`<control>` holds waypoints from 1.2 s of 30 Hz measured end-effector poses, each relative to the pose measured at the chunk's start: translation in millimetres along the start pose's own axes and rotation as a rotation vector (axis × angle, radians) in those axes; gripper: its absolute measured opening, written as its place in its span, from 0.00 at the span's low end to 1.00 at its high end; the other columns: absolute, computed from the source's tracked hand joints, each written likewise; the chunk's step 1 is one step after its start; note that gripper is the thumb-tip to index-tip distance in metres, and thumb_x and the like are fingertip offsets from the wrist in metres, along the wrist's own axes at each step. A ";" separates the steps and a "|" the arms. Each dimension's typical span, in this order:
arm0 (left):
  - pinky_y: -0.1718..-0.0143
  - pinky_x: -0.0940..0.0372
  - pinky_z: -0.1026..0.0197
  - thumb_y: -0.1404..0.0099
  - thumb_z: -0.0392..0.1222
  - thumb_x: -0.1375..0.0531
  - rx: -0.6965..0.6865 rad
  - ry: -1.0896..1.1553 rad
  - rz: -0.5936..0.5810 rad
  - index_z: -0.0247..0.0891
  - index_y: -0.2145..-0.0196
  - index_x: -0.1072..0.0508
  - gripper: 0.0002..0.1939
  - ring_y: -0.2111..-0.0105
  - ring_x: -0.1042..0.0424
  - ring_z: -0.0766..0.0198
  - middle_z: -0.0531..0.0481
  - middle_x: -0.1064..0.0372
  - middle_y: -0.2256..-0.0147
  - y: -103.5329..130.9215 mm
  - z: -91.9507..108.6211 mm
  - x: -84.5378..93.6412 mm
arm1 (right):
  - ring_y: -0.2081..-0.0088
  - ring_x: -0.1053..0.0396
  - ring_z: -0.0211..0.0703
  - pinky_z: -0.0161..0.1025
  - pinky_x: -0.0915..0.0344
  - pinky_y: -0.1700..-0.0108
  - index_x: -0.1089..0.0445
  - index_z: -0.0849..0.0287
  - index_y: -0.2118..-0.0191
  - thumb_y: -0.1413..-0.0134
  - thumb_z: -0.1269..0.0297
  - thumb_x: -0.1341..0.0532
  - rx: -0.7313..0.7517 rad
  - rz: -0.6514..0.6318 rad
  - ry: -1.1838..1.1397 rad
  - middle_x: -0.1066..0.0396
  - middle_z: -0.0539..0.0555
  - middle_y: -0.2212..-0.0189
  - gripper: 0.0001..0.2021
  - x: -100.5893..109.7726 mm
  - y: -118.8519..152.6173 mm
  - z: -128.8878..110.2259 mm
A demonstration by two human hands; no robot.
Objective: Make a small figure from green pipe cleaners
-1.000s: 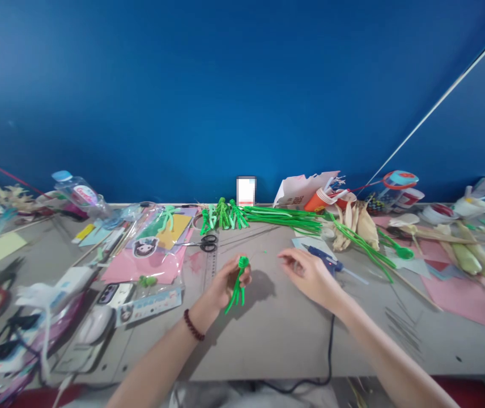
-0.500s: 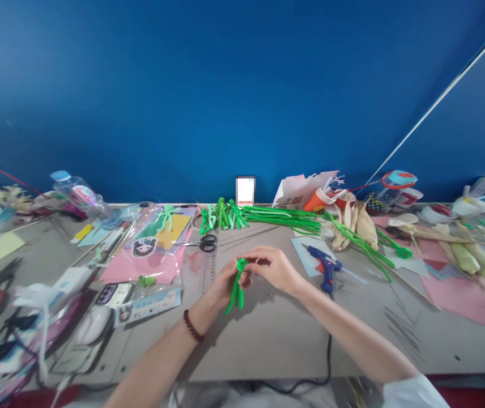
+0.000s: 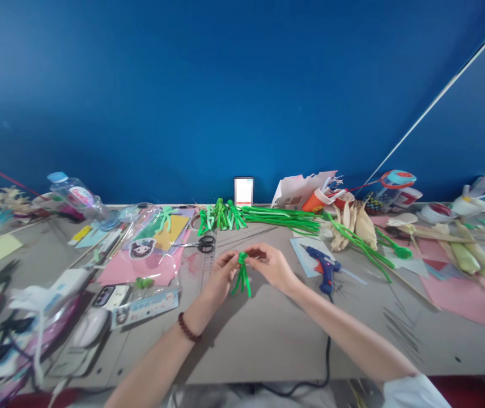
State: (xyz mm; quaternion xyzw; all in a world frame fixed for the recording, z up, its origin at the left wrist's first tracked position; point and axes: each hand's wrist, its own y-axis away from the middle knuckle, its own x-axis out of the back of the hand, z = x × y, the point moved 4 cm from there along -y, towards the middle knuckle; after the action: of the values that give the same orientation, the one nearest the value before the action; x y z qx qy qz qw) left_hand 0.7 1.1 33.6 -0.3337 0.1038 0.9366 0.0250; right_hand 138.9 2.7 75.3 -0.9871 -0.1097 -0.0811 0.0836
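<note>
A small figure of bent green pipe cleaners (image 3: pixel 242 275) hangs between my two hands, its knotted head on top and loose strands below. My left hand (image 3: pixel 222 275), with a beaded bracelet at the wrist, pinches the head from the left. From the right, the fingers of my right hand (image 3: pixel 271 266) grip the same head. Beyond them, several similar green figures (image 3: pixel 221 215) stand in a row at the back of the table. To their right lies a bundle of long green pipe cleaners (image 3: pixel 285 218).
A blue glue gun (image 3: pixel 325 269) lies right of my hands, its cable running toward the front edge. Black-handled scissors (image 3: pixel 204 244) and a clear ruler (image 3: pixel 208 269) are at left. Farther left are a plastic packet (image 3: pixel 140 266) and a bottle (image 3: pixel 75 192). Dried husks (image 3: pixel 355 224) sit at right.
The green figure's strands have swung a little to the right and up as the hands turned it. My left hand's fingers have shifted from beneath it to its left side.
</note>
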 end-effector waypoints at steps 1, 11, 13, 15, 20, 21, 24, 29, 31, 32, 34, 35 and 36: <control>0.70 0.39 0.67 0.51 0.36 0.32 -0.012 0.000 0.009 0.33 0.73 0.25 0.07 0.74 0.33 0.70 0.51 0.29 0.74 -0.2 0.5 -0.2 | 0.66 0.29 0.39 0.35 0.33 0.64 0.28 0.61 0.62 0.51 0.63 0.38 -0.013 0.015 -0.025 0.26 0.53 0.68 0.10 -0.4 0.3 1.4; 0.68 0.36 0.64 0.57 0.43 0.30 -0.019 -0.087 -0.005 0.38 0.74 0.23 0.11 0.73 0.30 0.66 0.51 0.26 0.73 -5.0 -2.8 6.4 | 0.67 0.28 0.41 0.35 0.31 0.63 0.25 0.58 0.67 0.51 0.64 0.37 0.144 0.135 0.033 0.26 0.54 0.69 0.06 0.3 4.6 -3.8; 0.68 0.35 0.63 0.58 0.43 0.29 -0.039 -0.107 -0.006 0.39 0.75 0.23 0.11 0.72 0.30 0.66 0.52 0.25 0.73 -5.0 -1.6 6.9 | 0.66 0.28 0.41 0.35 0.31 0.63 0.24 0.58 0.68 0.51 0.65 0.37 0.169 0.141 0.039 0.26 0.54 0.69 0.05 0.3 5.5 -6.4; 0.67 0.34 0.62 0.58 0.44 0.29 -0.062 -0.140 -0.004 0.39 0.76 0.24 0.11 0.72 0.29 0.65 0.52 0.25 0.73 -4.4 1.0 6.4 | 0.67 0.28 0.41 0.35 0.31 0.63 0.24 0.57 0.69 0.51 0.65 0.36 0.196 0.149 0.058 0.25 0.54 0.69 0.04 0.8 6.6 -10.2; 0.68 0.33 0.61 0.58 0.46 0.30 -0.110 -0.257 -0.016 0.37 0.77 0.24 0.12 0.73 0.29 0.65 0.51 0.25 0.73 -2.7 8.4 3.8 | 0.65 0.28 0.42 0.37 0.32 0.60 0.23 0.56 0.69 0.51 0.66 0.36 0.256 0.166 0.123 0.25 0.53 0.70 0.04 2.5 8.9 -18.7; 0.68 0.32 0.62 0.58 0.46 0.30 -0.115 -0.269 -0.015 0.37 0.77 0.24 0.12 0.73 0.29 0.65 0.51 0.25 0.73 -2.6 9.2 3.8 | 0.65 0.28 0.42 0.37 0.32 0.59 0.23 0.56 0.69 0.51 0.66 0.36 0.266 0.172 0.140 0.25 0.53 0.70 0.04 2.7 9.4 -19.4; 0.68 0.32 0.62 0.57 0.45 0.30 -0.121 -0.295 -0.009 0.37 0.77 0.24 0.11 0.73 0.28 0.65 0.50 0.25 0.73 -2.8 10.2 4.2 | 0.65 0.27 0.42 0.38 0.32 0.59 0.23 0.55 0.68 0.50 0.66 0.37 0.290 0.181 0.173 0.24 0.53 0.69 0.04 2.5 10.9 -19.8; 0.68 0.31 0.61 0.57 0.45 0.30 -0.145 -0.336 0.007 0.36 0.77 0.23 0.11 0.72 0.28 0.64 0.49 0.25 0.72 -1.8 12.5 2.4 | 0.65 0.27 0.42 0.38 0.31 0.59 0.23 0.54 0.67 0.50 0.67 0.37 0.299 0.186 0.206 0.25 0.53 0.68 0.05 0.9 12.4 -16.6; 0.68 0.31 0.61 0.56 0.45 0.31 -0.158 -0.347 0.008 0.36 0.77 0.23 0.11 0.72 0.28 0.63 0.48 0.25 0.73 -0.9 13.6 1.1 | 0.64 0.27 0.43 0.38 0.31 0.59 0.23 0.54 0.67 0.50 0.67 0.37 0.316 0.195 0.207 0.24 0.53 0.68 0.05 1.0 12.3 -16.4; 0.68 0.31 0.60 0.56 0.45 0.31 -0.167 -0.349 0.004 0.36 0.76 0.23 0.11 0.72 0.28 0.62 0.48 0.25 0.72 -0.3 14.2 0.5 | 0.64 0.27 0.43 0.38 0.31 0.59 0.23 0.54 0.67 0.50 0.67 0.37 0.322 0.200 0.201 0.24 0.53 0.68 0.05 1.2 12.1 -16.6; 0.69 0.30 0.60 0.54 0.46 0.31 -0.187 -0.342 -0.003 0.36 0.75 0.22 0.11 0.70 0.28 0.60 0.46 0.25 0.69 0.6 15.2 -0.2 | 0.65 0.27 0.43 0.38 0.31 0.59 0.23 0.55 0.68 0.50 0.66 0.37 0.323 0.205 0.180 0.24 0.53 0.69 0.05 1.8 11.3 -17.0; 0.69 0.30 0.59 0.54 0.46 0.31 -0.195 -0.336 -0.005 0.35 0.74 0.22 0.12 0.70 0.28 0.60 0.45 0.25 0.68 0.9 15.6 -0.2 | 0.65 0.27 0.43 0.38 0.31 0.59 0.23 0.55 0.68 0.50 0.66 0.37 0.314 0.205 0.166 0.24 0.54 0.69 0.05 2.1 10.8 -17.1; 0.69 0.30 0.60 0.54 0.46 0.31 -0.200 -0.329 -0.006 0.35 0.74 0.21 0.12 0.69 0.28 0.59 0.44 0.25 0.67 1.0 15.7 0.0 | 0.65 0.27 0.42 0.38 0.31 0.59 0.24 0.55 0.67 0.50 0.66 0.37 0.299 0.204 0.149 0.24 0.54 0.69 0.05 2.3 10.2 -16.8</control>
State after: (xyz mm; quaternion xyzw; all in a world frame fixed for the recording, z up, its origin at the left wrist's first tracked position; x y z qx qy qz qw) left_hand -9.1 3.4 45.7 -0.1772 0.0038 0.9841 0.0114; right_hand 141.1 -9.7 90.6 -0.9610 -0.0134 -0.1281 0.2448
